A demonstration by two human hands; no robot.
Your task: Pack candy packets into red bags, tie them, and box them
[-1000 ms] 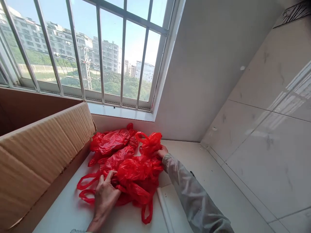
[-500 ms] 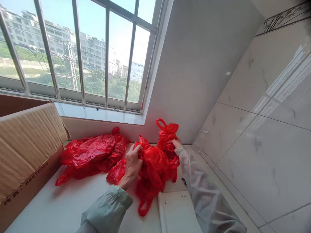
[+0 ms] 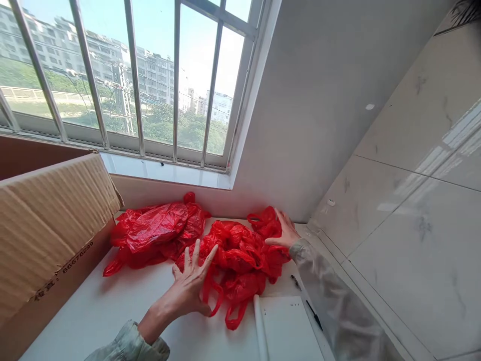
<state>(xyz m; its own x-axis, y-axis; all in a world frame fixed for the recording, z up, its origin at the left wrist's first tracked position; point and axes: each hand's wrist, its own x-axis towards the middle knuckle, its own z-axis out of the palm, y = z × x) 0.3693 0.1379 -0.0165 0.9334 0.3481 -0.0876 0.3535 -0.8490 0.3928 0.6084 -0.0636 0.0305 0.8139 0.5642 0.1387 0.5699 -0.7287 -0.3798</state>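
A rumpled heap of red plastic bags (image 3: pixel 240 255) lies on the white tabletop, its loop handles hanging toward the front. My left hand (image 3: pixel 191 282) is at the heap's front left edge, palm down with its fingers spread wide, gripping nothing. At the heap's back right, my right hand (image 3: pixel 287 233) rests against a bunched red bag (image 3: pixel 267 220), thumb and fingers apart on its side. Another pile of red plastic bags (image 3: pixel 158 230) lies to the left, below the window.
An open cardboard box (image 3: pixel 56 215) stands at the left. A white flat panel (image 3: pixel 287 326) lies in front of the heap, with a black pen (image 3: pixel 314 315) and a small dark object (image 3: pixel 295 282) by it. Barred window (image 3: pixel 150 85) behind; tiled wall (image 3: pixel 409 240) at right.
My left hand has let go of the bags, spread its fingers and drawn back toward the front left. The right hand has lowered its raised bag onto the tabletop and loosened its grip.
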